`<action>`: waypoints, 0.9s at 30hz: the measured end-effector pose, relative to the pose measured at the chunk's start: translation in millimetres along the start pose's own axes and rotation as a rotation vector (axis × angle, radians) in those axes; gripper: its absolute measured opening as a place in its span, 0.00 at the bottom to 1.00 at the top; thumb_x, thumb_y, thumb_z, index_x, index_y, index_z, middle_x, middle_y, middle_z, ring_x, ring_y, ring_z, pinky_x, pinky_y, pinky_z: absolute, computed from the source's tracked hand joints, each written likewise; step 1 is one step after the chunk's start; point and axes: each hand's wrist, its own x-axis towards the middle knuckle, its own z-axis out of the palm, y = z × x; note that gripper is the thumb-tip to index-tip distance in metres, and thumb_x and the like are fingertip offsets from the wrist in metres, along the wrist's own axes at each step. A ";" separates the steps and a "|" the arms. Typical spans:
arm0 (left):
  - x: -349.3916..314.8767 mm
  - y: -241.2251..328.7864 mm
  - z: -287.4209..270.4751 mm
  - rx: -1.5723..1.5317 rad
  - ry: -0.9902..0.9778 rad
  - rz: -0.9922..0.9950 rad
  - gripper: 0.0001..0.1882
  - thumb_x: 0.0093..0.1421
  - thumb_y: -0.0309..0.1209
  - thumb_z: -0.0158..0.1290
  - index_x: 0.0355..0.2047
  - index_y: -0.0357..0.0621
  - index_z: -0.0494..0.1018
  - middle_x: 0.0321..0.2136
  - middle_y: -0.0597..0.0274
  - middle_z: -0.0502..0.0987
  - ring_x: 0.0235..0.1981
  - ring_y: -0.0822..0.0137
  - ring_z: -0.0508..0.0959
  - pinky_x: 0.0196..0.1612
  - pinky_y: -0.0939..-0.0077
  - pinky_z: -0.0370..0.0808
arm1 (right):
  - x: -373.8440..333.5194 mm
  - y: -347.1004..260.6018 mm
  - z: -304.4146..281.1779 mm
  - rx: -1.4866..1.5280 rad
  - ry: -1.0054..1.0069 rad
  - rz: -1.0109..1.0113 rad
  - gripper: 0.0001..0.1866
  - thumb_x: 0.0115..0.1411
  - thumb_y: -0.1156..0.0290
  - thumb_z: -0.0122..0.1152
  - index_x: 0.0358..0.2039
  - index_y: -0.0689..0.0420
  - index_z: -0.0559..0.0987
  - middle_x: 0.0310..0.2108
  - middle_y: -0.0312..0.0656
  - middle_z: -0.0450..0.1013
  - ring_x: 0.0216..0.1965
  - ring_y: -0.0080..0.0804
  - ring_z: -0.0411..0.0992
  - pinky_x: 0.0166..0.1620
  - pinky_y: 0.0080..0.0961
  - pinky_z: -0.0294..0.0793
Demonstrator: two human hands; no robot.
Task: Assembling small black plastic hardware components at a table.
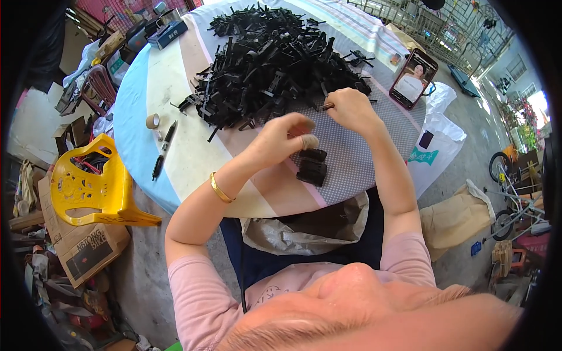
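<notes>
A large heap of small black plastic parts (269,70) covers the far middle of the round table. At the heap's near right edge, my right hand (351,110) is closed, with a small dark piece (328,106) between thumb and fingertips. My left hand (285,137) hovers left of it, fingers curved and thumb apart, with nothing visible between them. Light-coloured wraps cover its thumb and a fingertip. Just below the left hand, a few black parts (311,172) lie grouped together near the table's front edge; the left thumb partly overlaps them.
A striped cloth (137,111) covers the table. On it are a tape roll (153,121), a black pen (165,150), a blue box (167,35) and a propped phone (414,79). An open sack (269,237) sits at my lap. A yellow chair (88,181) stands left, a white bag (436,140) right.
</notes>
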 end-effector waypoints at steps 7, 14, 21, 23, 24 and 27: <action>7.0 2.1 -9.9 -0.383 0.123 -0.145 0.35 0.49 0.27 0.57 0.55 0.31 0.53 0.43 0.51 0.70 0.45 0.66 0.71 0.47 0.75 0.68 | -8.4 -22.6 -17.1 0.840 -0.116 -0.141 0.04 0.46 0.78 0.61 0.24 0.63 0.77 0.18 0.32 0.71 0.23 0.11 0.65 0.26 0.11 0.64; 8.7 0.0 -14.2 -0.653 -0.010 0.008 0.36 0.46 0.26 0.60 0.53 0.34 0.54 0.43 0.51 0.68 0.44 0.66 0.71 0.47 0.75 0.68 | -13.2 -42.3 -6.5 0.935 -0.071 -0.343 0.08 0.45 0.80 0.60 0.28 0.61 0.76 0.20 0.29 0.67 0.22 0.12 0.62 0.25 0.12 0.62; 2.8 9.1 -14.8 -0.630 0.164 0.066 0.32 0.45 0.23 0.60 0.49 0.37 0.58 0.38 0.55 0.69 0.38 0.69 0.73 0.42 0.77 0.72 | -13.0 -40.8 -12.4 1.233 -0.012 -0.252 0.12 0.52 0.79 0.48 0.39 0.62 0.70 0.22 0.30 0.65 0.20 0.10 0.59 0.23 0.08 0.58; 2.9 9.6 -14.8 -0.636 0.194 0.084 0.30 0.45 0.22 0.60 0.48 0.37 0.59 0.38 0.55 0.70 0.38 0.70 0.73 0.42 0.77 0.72 | -12.0 -35.3 -14.4 1.262 -0.069 -0.171 0.10 0.54 0.77 0.48 0.39 0.62 0.70 0.21 0.31 0.65 0.19 0.10 0.59 0.21 0.07 0.57; 3.7 8.6 -15.3 -0.595 0.198 0.089 0.28 0.45 0.21 0.59 0.47 0.36 0.60 0.37 0.55 0.70 0.38 0.70 0.74 0.41 0.78 0.73 | -11.5 -33.8 -14.8 1.290 -0.124 -0.088 0.10 0.56 0.76 0.47 0.38 0.62 0.71 0.20 0.32 0.66 0.17 0.10 0.58 0.20 0.07 0.55; 1.3 10.4 -14.9 -0.483 0.251 0.100 0.24 0.46 0.19 0.57 0.44 0.34 0.63 0.36 0.56 0.72 0.36 0.71 0.75 0.39 0.79 0.74 | -12.9 -44.2 -10.2 1.256 -0.121 -0.092 0.09 0.59 0.73 0.46 0.37 0.62 0.72 0.18 0.33 0.65 0.15 0.10 0.57 0.17 0.06 0.53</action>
